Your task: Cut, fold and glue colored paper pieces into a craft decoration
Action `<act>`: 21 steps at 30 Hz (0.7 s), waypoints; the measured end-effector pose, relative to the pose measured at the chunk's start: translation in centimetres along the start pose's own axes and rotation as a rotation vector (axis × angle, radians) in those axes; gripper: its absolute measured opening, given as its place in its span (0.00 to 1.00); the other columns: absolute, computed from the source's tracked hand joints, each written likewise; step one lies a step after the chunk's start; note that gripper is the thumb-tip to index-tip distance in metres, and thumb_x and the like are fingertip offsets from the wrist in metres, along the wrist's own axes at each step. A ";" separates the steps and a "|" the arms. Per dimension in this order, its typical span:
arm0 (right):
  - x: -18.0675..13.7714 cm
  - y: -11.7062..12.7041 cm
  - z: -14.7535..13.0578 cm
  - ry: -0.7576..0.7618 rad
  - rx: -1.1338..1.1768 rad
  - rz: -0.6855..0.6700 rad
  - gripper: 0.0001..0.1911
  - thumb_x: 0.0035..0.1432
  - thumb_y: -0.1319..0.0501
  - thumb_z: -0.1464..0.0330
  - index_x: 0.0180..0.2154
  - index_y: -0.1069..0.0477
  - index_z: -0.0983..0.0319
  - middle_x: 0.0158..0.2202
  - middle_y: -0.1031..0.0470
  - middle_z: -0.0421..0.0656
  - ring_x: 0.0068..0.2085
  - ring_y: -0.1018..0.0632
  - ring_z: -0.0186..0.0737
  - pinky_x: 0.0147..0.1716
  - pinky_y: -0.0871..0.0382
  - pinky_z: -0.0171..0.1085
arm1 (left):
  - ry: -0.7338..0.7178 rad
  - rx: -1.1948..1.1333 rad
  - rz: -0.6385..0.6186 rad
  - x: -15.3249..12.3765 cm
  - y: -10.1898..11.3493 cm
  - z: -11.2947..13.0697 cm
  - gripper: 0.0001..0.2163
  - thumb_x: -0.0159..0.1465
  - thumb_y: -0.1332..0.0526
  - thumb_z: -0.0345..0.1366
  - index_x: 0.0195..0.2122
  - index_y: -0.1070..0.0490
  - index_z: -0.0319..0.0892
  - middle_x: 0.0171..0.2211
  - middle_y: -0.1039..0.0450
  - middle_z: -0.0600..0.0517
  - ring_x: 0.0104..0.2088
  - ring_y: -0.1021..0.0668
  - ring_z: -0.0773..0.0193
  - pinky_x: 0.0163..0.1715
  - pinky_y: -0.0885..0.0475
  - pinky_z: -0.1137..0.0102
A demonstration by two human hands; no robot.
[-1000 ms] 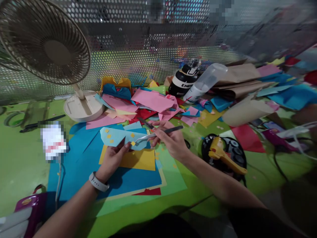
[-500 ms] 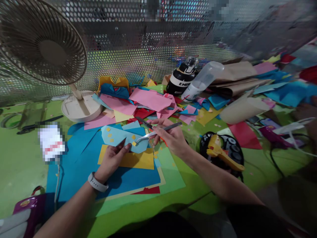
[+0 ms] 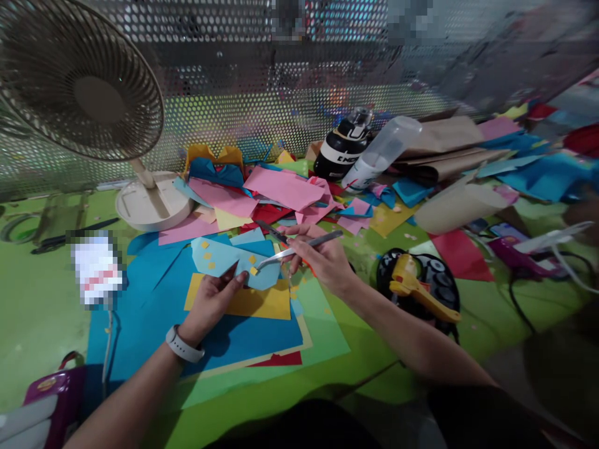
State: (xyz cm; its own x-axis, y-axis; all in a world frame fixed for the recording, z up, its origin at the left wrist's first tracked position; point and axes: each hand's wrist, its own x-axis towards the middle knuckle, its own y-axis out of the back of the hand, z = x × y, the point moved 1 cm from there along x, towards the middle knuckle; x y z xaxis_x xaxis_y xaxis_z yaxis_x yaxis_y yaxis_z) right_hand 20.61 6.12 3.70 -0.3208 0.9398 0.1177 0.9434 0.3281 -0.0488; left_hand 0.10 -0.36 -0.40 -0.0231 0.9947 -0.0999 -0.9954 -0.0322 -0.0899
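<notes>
In the head view my left hand [image 3: 216, 294] pinches the lower edge of a light blue paper piece [image 3: 229, 260] between thumb and fingers. Several small yellow paper squares [image 3: 253, 271] lie on that piece. My right hand [image 3: 322, 252] grips silver tweezers [image 3: 299, 247], their bent tips at the lowest yellow square on the right side. What look like scissors, with dark blades [image 3: 271, 231] and orange handles, are also tucked in this hand, partly hidden by the fingers. Below the light blue piece are a yellow-orange paper strip [image 3: 262, 302] and large blue sheets [image 3: 234, 343].
A fan [image 3: 154, 202] stands at the back left, near a blurred white device [image 3: 97, 268] on a cable. Coloured paper scraps [image 3: 285, 187], a black bottle [image 3: 339, 149] and a clear bottle [image 3: 384, 153] line the back. A yellow tool [image 3: 421, 290] rests on a black round item at right.
</notes>
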 end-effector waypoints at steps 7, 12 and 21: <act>0.1 0.0 0.1 0.006 -0.004 -0.015 0.17 0.56 0.37 0.57 0.40 0.34 0.62 0.18 0.28 0.33 0.20 0.23 0.34 0.23 0.25 0.33 | -0.004 -0.010 -0.010 0.0 0.0 -0.1 0.12 0.56 0.32 0.43 0.34 0.27 0.39 0.29 0.25 0.52 0.30 0.25 0.65 0.35 0.27 0.70; -0.1 -0.2 -0.1 0.005 -0.019 0.001 0.17 0.56 0.37 0.57 0.40 0.34 0.62 0.19 0.28 0.34 0.18 0.25 0.32 0.20 0.27 0.33 | -0.002 -0.032 0.014 0.1 -0.1 0.1 0.13 0.54 0.31 0.43 0.33 0.26 0.39 0.28 0.25 0.53 0.29 0.25 0.64 0.35 0.26 0.69; -0.1 0.5 -0.2 0.163 -0.017 0.030 0.16 0.62 0.44 0.54 0.45 0.32 0.57 0.30 0.21 0.40 0.29 0.19 0.38 0.30 0.23 0.38 | -0.002 -0.075 0.025 0.0 -0.1 0.1 0.13 0.53 0.30 0.43 0.33 0.25 0.40 0.28 0.24 0.53 0.29 0.24 0.64 0.35 0.26 0.69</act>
State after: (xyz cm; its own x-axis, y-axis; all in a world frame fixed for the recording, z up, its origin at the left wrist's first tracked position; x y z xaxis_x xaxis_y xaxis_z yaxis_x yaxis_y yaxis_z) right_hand 21.16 6.22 3.86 -0.2754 0.9208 0.2762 0.9542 0.2968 -0.0377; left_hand 0.16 -0.36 -0.28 -0.0483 0.9937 -0.1015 -0.9847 -0.0644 -0.1617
